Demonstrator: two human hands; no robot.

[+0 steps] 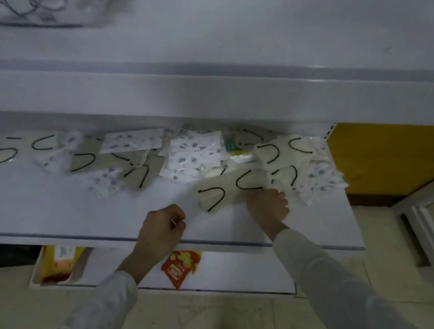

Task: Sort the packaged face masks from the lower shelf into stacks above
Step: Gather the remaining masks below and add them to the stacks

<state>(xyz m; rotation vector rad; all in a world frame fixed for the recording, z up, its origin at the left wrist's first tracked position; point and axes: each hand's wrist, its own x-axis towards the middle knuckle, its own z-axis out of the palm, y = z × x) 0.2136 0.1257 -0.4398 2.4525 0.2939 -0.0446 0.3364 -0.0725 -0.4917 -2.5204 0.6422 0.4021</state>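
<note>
The masks (195, 156) lie scattered along the back of the lower shelf (50, 203). Some are beige with black loops, some white with a blue print. The right hand (268, 207) has its grip closed on the near edge of one beige mask (222, 191) at the front of the heap. The left hand (163, 226) is over the shelf just beside this mask, its fingers curled and holding nothing.

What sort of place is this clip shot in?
Most likely a small shop or its stockroom. White tiered shelving like a store gondola, loose packaged face masks spread on one shelf, and a red snack packet on the shelf below, over a tiled floor.
</note>
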